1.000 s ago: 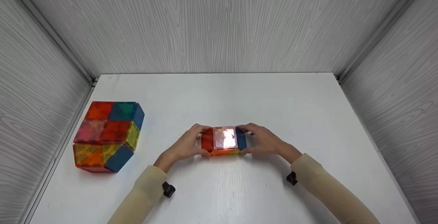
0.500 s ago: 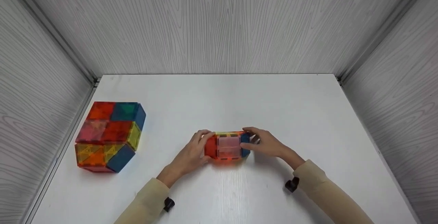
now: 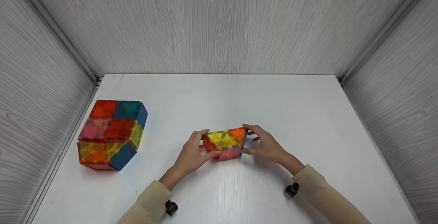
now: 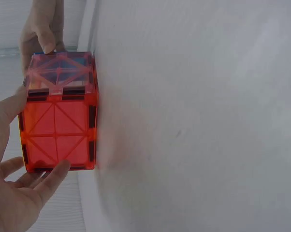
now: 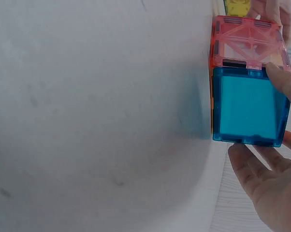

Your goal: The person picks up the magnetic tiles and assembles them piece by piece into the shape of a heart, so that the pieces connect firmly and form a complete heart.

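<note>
Near the middle of the white table, both hands hold a small trapezoid block of translucent magnetic tiles point(image 3: 224, 141). Yellow and orange triangles make its top, and a pink square point(image 3: 230, 153) faces the person. My left hand point(image 3: 192, 152) grips the left end, thumb at the front corner and fingers behind. In the left wrist view, its fingers touch a red square tile point(image 4: 58, 133) on that end. My right hand point(image 3: 270, 147) grips the right end the same way, over a blue square tile point(image 5: 249, 106) seen in the right wrist view.
To the left on the white table point(image 3: 291, 104) stands a larger magnetic-tile structure point(image 3: 118, 129) with red, pink, green, yellow, orange and blue faces. Grey wood-grain panels point(image 3: 219, 25) enclose the table at the back and both sides.
The block has been rolled over in the hands: a pink square was on top, and now the yellow and orange triangles face up. Both hands have kept hold of its ends.
</note>
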Motion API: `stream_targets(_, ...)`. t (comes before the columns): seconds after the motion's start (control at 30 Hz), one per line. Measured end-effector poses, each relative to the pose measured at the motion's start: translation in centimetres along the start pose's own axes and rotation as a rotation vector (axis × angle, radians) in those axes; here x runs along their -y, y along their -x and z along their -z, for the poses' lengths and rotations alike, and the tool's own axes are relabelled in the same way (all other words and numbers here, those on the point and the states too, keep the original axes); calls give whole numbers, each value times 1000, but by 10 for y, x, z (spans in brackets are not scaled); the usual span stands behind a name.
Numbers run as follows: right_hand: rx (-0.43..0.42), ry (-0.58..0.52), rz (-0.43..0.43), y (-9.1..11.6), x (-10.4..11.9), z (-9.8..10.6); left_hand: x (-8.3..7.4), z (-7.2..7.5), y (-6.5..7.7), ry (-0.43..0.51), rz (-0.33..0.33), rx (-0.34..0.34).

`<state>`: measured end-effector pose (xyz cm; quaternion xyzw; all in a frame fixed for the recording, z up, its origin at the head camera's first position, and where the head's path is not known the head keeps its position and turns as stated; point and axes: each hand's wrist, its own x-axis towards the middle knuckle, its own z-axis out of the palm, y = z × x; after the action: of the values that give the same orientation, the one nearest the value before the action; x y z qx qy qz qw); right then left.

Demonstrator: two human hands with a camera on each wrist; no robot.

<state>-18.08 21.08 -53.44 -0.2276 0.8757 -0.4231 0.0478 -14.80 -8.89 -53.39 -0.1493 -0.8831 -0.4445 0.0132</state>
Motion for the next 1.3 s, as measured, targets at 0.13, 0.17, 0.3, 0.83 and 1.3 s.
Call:
stream_targets(0.13,-144,43,4,7,8,-12,-5,-12,7,-62,-25,-92)
stream_targets(0.17,-174,61,6,10,12,-17,-6,-15,9,-74,-28,-111)
stream_targets(0.3,-227,131,24,25,29,-37,-13,-22,18,-97,-25,-143)
stream_targets(0.83,-209,280,-31,28,46,-56,-4,43,14,-235,83,-195)
stream_targets(1.3,-142,261,-74,12,51,-59,80,207,22,-528,294,-285)
